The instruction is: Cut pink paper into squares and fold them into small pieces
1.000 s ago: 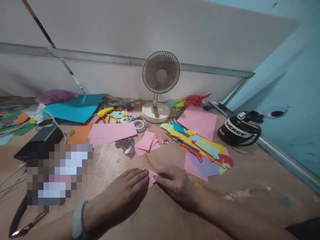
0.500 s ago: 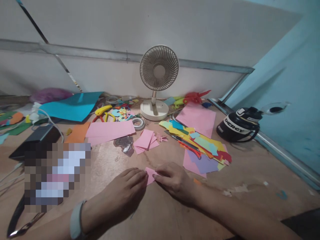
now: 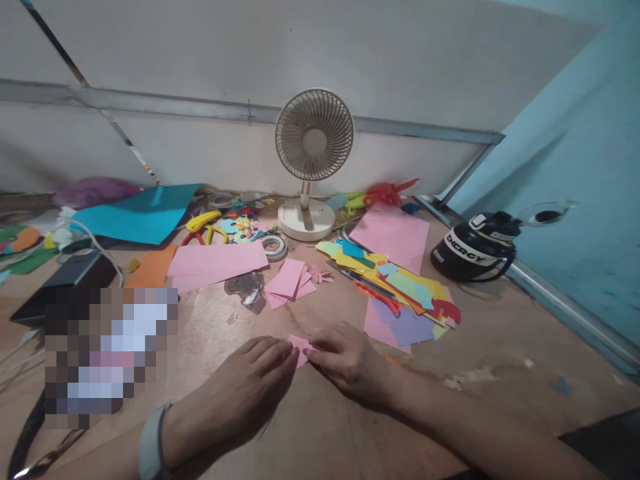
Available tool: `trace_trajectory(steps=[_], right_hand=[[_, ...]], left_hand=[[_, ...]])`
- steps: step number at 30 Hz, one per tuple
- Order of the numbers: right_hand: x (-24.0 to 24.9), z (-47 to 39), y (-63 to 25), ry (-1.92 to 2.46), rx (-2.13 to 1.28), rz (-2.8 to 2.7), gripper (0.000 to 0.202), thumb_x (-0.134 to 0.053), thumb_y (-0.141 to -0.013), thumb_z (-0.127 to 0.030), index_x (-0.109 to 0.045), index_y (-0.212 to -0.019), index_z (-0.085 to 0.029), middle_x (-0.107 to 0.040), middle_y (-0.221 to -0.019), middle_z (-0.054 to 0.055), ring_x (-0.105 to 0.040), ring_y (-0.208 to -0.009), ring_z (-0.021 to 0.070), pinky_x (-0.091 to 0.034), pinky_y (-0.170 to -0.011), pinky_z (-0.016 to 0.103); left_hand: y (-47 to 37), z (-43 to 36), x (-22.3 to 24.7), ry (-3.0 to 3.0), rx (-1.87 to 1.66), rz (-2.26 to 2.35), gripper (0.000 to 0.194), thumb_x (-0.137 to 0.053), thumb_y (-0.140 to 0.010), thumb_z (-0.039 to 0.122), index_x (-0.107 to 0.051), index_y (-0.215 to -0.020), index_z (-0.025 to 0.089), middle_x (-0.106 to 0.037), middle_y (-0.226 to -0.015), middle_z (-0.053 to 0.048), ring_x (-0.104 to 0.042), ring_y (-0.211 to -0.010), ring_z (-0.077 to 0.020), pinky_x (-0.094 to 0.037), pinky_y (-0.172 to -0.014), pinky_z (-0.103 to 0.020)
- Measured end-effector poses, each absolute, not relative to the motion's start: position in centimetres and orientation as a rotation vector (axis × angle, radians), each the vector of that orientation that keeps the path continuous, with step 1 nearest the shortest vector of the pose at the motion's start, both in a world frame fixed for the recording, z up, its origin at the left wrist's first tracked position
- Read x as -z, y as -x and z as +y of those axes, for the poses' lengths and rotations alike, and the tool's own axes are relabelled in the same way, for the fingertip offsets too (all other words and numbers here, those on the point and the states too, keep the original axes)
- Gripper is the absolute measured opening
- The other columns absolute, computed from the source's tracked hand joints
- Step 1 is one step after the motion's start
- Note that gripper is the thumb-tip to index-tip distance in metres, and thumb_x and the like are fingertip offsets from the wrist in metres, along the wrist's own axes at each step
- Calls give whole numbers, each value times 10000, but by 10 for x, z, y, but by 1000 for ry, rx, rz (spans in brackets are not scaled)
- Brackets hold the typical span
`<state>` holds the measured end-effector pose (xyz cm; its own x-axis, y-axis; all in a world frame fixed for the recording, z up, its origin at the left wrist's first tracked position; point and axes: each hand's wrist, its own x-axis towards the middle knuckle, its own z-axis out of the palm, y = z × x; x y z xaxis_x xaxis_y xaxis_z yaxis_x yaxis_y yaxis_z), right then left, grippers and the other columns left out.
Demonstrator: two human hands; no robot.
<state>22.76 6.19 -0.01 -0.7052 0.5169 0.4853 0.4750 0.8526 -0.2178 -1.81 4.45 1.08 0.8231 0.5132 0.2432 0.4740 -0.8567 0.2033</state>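
A small piece of pink paper (image 3: 299, 347) lies on the table between my two hands. My left hand (image 3: 250, 380) has its fingers together, their tips gripping the paper's left edge. From the other side, my right hand (image 3: 350, 363) pinches the paper between thumb and curled fingers, which cover its right part. Just beyond my hands is a small stack of pink paper pieces (image 3: 286, 279), with thin pink scraps (image 3: 321, 273) beside it. Further left lie longer pink strips (image 3: 217, 260).
A small fan (image 3: 314, 143) stands at the back. On the right are layered coloured papers (image 3: 405, 287), an orange-handled cutting tool (image 3: 379, 295) and a black jug (image 3: 473, 250). Yellow-handled pliers (image 3: 204, 220), a tape roll (image 3: 274, 248) and a dark box (image 3: 70, 283) sit to the left.
The view has shifted slightly, so the background things sit a little further left. Both hands keep nearly the same pose on the small pink paper.
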Motion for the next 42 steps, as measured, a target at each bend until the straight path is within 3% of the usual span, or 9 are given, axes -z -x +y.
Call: trace_trajectory(steps=[7,12,17,21,23,25,29,35,42], right_hand=[[0,62,-228,713,-118,-2486,184,-509,-971,-162,-691,-999,-169,-704,-938,85,-602,-797,203,-429,-673,344],[-3,62,-230,743,-317,-2373,259,-529,-879,-133,-665,-1097,-162,-698,-977,100,-610,-844,220,-482,-732,374],[0,66,-234,883,-382,-2286,378,-468,-919,-158,-605,-1270,-145,-654,-1176,155,-599,-1064,250,-512,-892,409],[-2,65,-233,896,-401,-2624,601,-506,-967,-440,-445,-1465,-109,-478,-1469,208,-413,-1370,333,-315,-1140,542],[-5,63,-232,949,-453,-2751,765,-474,-950,-628,-379,-1512,-117,-392,-1543,203,-298,-1450,353,-189,-1194,570],[-7,62,-232,996,-509,-2809,825,-422,-934,-708,-366,-1523,-132,-340,-1575,193,-245,-1478,351,-120,-1211,571],[-13,61,-233,1043,-611,-2838,845,-403,-931,-725,-339,-1539,-142,-259,-1608,186,-180,-1504,346,-46,-1219,568],[-35,56,-245,1154,-874,-2858,960,-416,-864,-804,-223,-1578,-193,-94,-1641,156,-28,-1519,364,-30,-1225,567],[-40,55,-263,1093,-865,-2888,949,-482,-847,-788,-231,-1575,-234,-90,-1641,134,-52,-1515,373,-80,-1225,578]], left_hand=[[19,45,-9,-2882,-439,781,378,-419,-963,102,-503,-1330,121,-638,-1145,-131,-604,-1033,-287,-524,-896,-453],[17,46,-12,-2880,-461,762,365,-419,-957,99,-521,-1308,115,-645,-1122,-135,-613,-1017,-287,-537,-873,-450],[16,47,-14,-2907,-530,763,348,-412,-953,85,-552,-1270,122,-658,-1114,-135,-630,-992,-277,-541,-844,-434],[17,47,-13,-2922,-514,749,355,-418,-944,84,-545,-1275,104,-656,-1129,-145,-623,-1008,-290,-541,-852,-448],[17,47,-12,-2919,-489,757,357,-432,-938,86,-539,-1279,98,-652,-1144,-149,-617,-1022,-296,-536,-866,-456],[17,47,-12,-2903,-467,768,365,-439,-934,86,-534,-1286,105,-648,-1155,-145,-613,-1034,-294,-531,-881,-455],[17,46,-13,-2880,-464,766,355,-449,-949,108,-529,-1294,125,-648,-1152,-133,-614,-1029,-283,-529,-877,-440],[17,46,-12,-2866,-454,793,332,-438,-970,117,-529,-1289,113,-647,-1138,-130,-611,-1016,-275,-524,-873,-437],[19,45,-12,-2835,-439,803,334,-441,-967,115,-540,-1286,142,-642,-1152,-117,-610,-1024,-265,-515,-885,-423]])
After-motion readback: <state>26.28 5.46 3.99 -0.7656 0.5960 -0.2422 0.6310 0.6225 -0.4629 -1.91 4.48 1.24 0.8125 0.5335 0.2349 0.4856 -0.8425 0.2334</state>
